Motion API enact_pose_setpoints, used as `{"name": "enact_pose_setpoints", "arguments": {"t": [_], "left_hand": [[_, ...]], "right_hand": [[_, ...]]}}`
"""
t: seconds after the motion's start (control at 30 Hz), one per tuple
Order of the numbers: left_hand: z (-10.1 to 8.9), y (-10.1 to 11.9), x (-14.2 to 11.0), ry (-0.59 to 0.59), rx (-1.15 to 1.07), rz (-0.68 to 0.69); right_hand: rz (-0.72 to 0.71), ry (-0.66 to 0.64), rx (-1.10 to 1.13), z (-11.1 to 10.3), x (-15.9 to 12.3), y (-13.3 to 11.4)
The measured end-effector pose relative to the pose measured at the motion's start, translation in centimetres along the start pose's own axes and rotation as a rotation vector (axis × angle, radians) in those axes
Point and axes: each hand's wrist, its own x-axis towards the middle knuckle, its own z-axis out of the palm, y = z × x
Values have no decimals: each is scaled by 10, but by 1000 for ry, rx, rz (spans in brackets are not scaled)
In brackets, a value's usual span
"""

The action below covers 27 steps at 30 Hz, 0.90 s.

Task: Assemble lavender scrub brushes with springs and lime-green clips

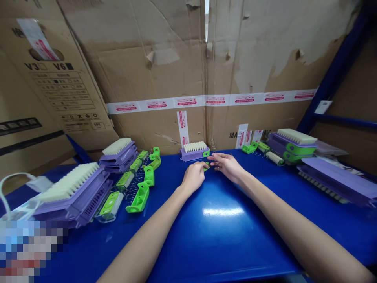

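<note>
My left hand (194,175) is closed, fingers pinched on a small green plastic part (207,166) that they mostly cover. Just right of it, my right hand (226,166) reaches toward that part, its fingers stretched out and slightly apart. I see nothing clearly held in it; the undersides of its fingers are partly hidden. Directly behind both hands sits a purple brush head (193,154) with cream bristles facing up and a green end piece (206,153). A thin coil spring (213,144) shows behind the right fingertips.
On the left of the blue table (224,243) are stacked purple brush heads (73,192), green-and-clear blocks (110,206), springs (135,182) and green end caps (139,198). More brush heads (294,143) and a green cap (249,147) lie right. Cardboard (153,78) walls the back.
</note>
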Motion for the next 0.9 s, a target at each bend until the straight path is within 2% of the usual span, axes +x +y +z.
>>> {"name": "enact_pose_setpoints", "arguments": {"t": [0.2,0.53,0.67,0.77,0.9], "left_hand": [[4,7,2,22,-180,-114],[4,14,-3,75,-199,-44],[2,17,-2,89,-198,-113],[2,15,-1,113,-202,-142],[3,7,1,174,-159,-78]], "right_hand": [[-11,28,58,5,0,3],[-90,74,1,11,2,9],[-87,84,-32,13,-1,7],[-66,81,-29,12,-2,6],[-48,54,-59,10,-2,5]]}}
